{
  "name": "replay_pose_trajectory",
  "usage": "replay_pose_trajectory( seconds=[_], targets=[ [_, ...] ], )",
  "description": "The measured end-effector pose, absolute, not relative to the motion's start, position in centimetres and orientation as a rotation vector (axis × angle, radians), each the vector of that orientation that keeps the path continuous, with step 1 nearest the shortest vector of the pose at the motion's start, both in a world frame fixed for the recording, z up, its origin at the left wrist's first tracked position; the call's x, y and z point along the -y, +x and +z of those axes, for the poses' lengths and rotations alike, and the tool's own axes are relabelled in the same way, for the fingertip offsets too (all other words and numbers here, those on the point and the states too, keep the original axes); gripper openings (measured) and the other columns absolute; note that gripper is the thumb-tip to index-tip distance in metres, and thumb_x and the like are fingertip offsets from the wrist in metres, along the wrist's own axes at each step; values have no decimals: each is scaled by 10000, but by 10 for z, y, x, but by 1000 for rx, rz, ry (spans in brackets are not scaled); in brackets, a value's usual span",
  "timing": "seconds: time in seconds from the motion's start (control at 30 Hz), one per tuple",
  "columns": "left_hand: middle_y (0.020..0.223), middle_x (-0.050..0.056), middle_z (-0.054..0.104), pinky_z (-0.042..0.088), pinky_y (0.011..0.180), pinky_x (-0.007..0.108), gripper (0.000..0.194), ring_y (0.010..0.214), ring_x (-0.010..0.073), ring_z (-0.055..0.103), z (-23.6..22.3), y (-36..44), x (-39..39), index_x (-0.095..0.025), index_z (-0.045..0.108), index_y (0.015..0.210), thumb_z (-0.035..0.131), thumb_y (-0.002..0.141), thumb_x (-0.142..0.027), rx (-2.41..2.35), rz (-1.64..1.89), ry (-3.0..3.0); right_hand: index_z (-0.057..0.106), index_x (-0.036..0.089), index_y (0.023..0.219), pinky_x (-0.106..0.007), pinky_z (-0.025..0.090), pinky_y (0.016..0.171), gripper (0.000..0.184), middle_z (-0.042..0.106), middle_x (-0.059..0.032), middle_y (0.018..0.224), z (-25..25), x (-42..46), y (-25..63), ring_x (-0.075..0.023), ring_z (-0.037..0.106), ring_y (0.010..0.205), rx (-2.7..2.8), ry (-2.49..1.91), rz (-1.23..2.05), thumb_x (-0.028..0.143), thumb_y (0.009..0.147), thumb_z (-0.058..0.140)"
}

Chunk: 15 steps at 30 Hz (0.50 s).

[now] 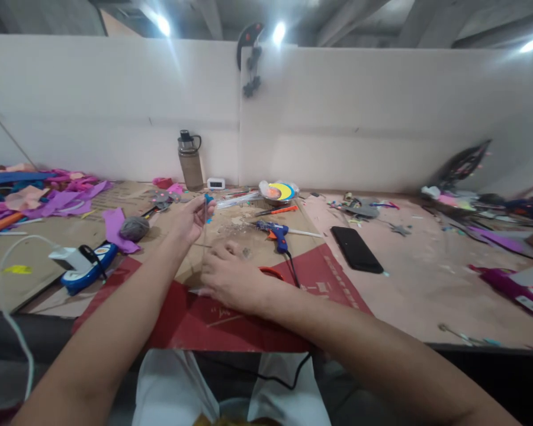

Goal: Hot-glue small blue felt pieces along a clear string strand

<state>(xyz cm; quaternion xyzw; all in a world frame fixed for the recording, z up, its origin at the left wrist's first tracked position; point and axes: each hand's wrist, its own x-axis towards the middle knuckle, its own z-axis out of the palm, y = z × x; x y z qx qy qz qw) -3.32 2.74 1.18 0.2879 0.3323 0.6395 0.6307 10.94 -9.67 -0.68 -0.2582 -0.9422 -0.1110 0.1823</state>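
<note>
My left hand (190,220) is lifted a little off the table with its fingers pinched on the top end of a thin clear strip (203,234), next to a small blue piece (209,200). The strip runs down toward my right hand (231,277). That hand rests knuckles-up on the brown cardboard (244,222), fingers curled under, and what they hold is hidden. Red-handled scissors (272,273) lie just right of it, partly under the wrist. A blue glue gun (274,230) lies beyond, its black cord trailing toward me.
A black phone (356,249) lies to the right. A water bottle (190,160), a bowl of coloured discs (279,191) and an orange-handled cutter (278,210) stand farther back. Purple felt scraps (62,198), a grey yarn ball (134,228) and a white charger (68,257) lie left. A red sheet (249,319) covers the near edge.
</note>
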Motion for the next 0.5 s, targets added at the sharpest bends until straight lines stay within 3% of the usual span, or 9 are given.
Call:
replay_pose_trajectory(
  seconds=[0.1, 0.23, 0.37, 0.5],
  targets=[
    [645, 30, 689, 544, 568, 123, 106, 566, 72, 663, 14, -34, -26, -111, 611, 765, 559, 855, -94, -710, 1475, 622, 648, 203, 905, -373, 406, 845, 327, 657, -64, 954, -3, 100, 135, -198, 543, 934, 2501, -718, -108, 439, 943, 425],
    [643, 34, 691, 553, 568, 142, 111, 577, 85, 670, 15, -34, -24, -109, 613, 753, 555, 837, -62, -657, 1475, 682, 638, 185, 932, -311, 431, 733, 322, 658, -62, 841, -7, 73, 192, -178, 575, 785, 1855, -1323, 128, 390, 943, 390],
    [663, 56, 696, 564, 566, 180, 84, 581, 109, 678, 13, -33, -22, -91, 621, 756, 572, 820, -66, -647, 1467, 810, 584, 189, 591, -334, 405, 608, 339, 562, -64, 546, -27, 38, 225, -207, 544, 574, 1619, -1793, 442, 421, 833, 537],
    [704, 45, 700, 570, 602, 199, 32, 634, 124, 696, 8, -31, -20, -94, 625, 762, 617, 791, -85, -655, 1483, 892, 482, 229, 472, -307, 382, 544, 282, 504, -25, 457, -42, 20, 219, -175, 505, 506, 1571, -1767, 494, 232, 668, 684]
  ],
)
